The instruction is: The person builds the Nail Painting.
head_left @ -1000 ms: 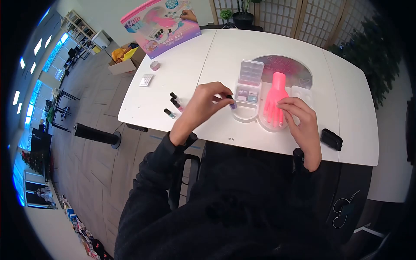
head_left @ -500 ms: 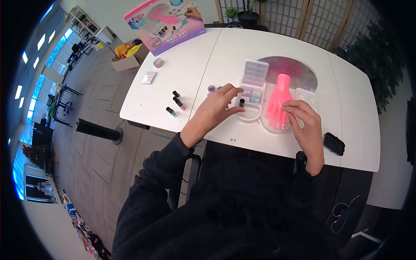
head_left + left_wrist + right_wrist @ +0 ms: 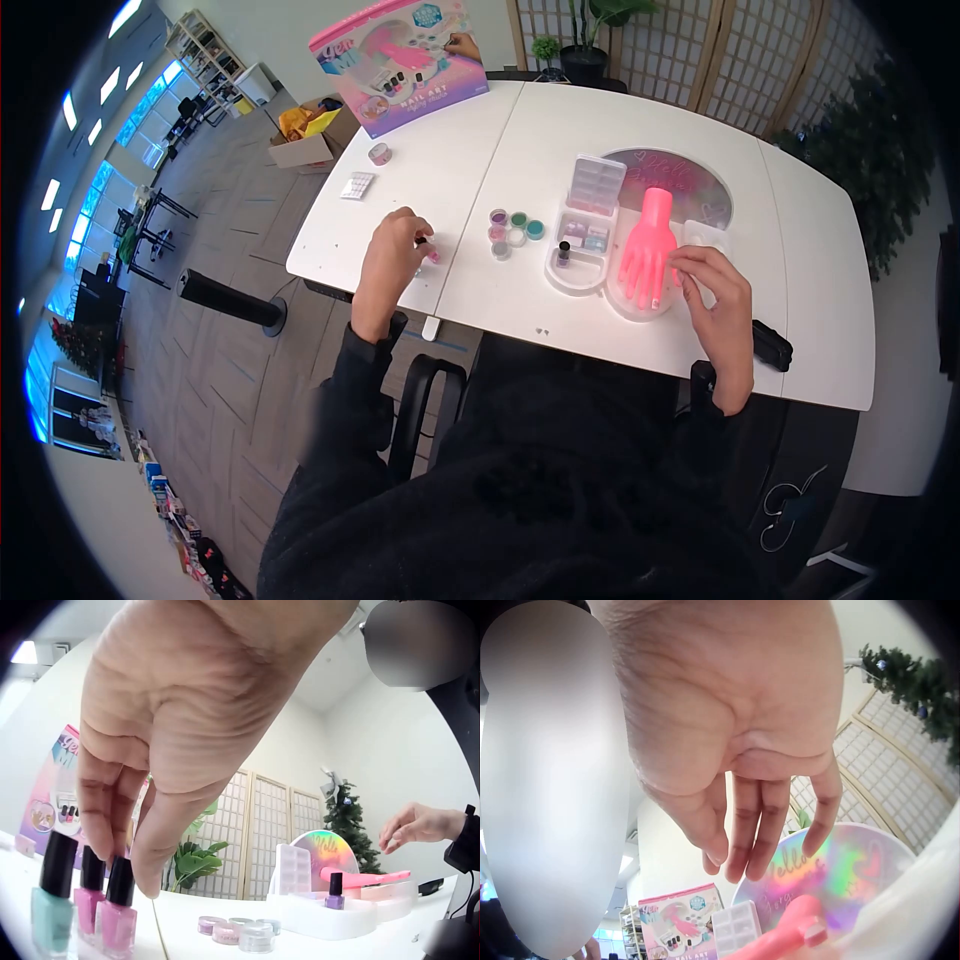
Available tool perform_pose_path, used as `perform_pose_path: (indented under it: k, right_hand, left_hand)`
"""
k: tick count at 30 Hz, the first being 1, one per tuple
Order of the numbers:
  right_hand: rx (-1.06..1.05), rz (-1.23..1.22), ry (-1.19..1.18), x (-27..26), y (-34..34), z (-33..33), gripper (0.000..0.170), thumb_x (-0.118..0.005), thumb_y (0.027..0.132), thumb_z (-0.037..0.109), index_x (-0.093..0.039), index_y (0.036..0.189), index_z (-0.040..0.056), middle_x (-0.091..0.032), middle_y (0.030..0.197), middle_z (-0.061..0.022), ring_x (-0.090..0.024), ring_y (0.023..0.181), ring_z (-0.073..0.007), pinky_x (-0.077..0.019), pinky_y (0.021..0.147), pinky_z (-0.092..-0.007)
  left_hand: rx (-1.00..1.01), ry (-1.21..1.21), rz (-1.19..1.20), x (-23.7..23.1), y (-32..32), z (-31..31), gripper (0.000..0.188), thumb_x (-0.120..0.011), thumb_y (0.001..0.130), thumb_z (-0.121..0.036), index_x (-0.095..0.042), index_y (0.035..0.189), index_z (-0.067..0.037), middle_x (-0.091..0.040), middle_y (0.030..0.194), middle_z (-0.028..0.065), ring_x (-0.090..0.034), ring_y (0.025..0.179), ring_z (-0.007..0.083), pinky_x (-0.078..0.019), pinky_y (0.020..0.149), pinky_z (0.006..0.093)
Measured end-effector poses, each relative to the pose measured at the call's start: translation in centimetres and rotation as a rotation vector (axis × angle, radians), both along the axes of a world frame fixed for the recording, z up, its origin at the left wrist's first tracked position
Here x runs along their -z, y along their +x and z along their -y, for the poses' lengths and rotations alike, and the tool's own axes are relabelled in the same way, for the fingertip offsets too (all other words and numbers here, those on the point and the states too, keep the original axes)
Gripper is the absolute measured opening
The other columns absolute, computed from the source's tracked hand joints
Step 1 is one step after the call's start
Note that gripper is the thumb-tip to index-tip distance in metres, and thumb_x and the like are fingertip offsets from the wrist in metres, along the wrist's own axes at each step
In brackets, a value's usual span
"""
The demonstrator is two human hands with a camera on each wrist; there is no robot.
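From my remote feed, the nearer pink bottle (image 3: pixel 118 930) of nail polish stands on the left part of the white tabletop (image 3: pixel 540 140). The person's left hand (image 3: pixel 388 262) reaches down over it: the thumb is right by its black cap, the other fingers bent down on the far side. Whether they pinch the cap or only surround it, I cannot tell. Just beside it stand the other pink bottle (image 3: pixel 87 909) and a teal bottle (image 3: pixel 51 922).

What has changed: the left hand is over here now, away from the purple bottle (image 3: pixel 563 257), which stands let go in the rounded front compartment of the white tray (image 3: pixel 572 290). I read that as one bottle set down and the hand turned to another. The right hand (image 3: pixel 718 290) hangs beside the pink model hand (image 3: pixel 652 237), fingers loosely extended, holding nothing I can see.

Counting outward, I get four bottles: two pink, one teal, one purple. Six small pots (image 3: pixel 516 238) cluster left of the tray; a seventh, a lone pot (image 3: pixel 379 153), sits farther back, near one white gridded pack (image 3: pixel 357 186). There is one black case (image 3: pixel 772 347) and one upright box (image 3: pixel 410 78).
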State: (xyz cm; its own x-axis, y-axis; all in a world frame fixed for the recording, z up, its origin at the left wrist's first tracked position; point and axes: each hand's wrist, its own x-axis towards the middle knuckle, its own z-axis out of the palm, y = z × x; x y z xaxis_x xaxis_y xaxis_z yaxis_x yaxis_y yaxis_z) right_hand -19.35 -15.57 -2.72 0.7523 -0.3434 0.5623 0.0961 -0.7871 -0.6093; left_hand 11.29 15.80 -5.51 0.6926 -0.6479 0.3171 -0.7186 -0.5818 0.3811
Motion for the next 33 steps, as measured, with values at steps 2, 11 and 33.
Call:
perform_pose_path:
  k: [2,11,33]
  right_hand:
    - [-0.003,-0.009,-0.003,0.2,0.1,0.1,0.022,-0.067,0.088,-0.012,-0.075,0.107,-0.0030,-0.073,0.110,-0.0132,-0.072,0.097,-0.0305,-0.0560,0.085,-0.0374]
    - [-0.010,-0.011,-0.017,0.2,0.2,0.1,0.021,-0.067,0.089,-0.011,-0.075,0.107,-0.0030,-0.073,0.110,-0.0133,-0.072,0.097,-0.0311,-0.0560,0.086,-0.0380]
    - [0.001,0.006,-0.010,-0.1,-0.2,-0.1,0.021,-0.067,0.090,-0.011,-0.075,0.107,-0.0038,-0.073,0.109,-0.0128,-0.072,0.097,-0.0287,-0.0564,0.086,-0.0364]
  left_hand:
    - [-0.004,0.030,0.087,0.4,-0.3,-0.2,0.021,-0.085,0.075,0.004,-0.079,0.095,0.002,-0.068,0.092,0.0145,-0.068,0.081,0.0283,-0.0560,0.075,0.0388]
    - [-0.073,-0.067,-0.022,-0.2,-1.3,-0.1,0.018,-0.083,0.075,0.007,-0.076,0.092,0.006,-0.067,0.095,0.0157,-0.070,0.079,0.0329,-0.0560,0.073,0.0415]
    - [0.670,-0.258,-0.176,-5.9,-7.3,9.2,0.020,-0.084,0.082,0.000,-0.077,0.100,0.001,-0.076,0.102,0.0101,-0.074,0.091,0.0260,-0.0578,0.081,0.0348]
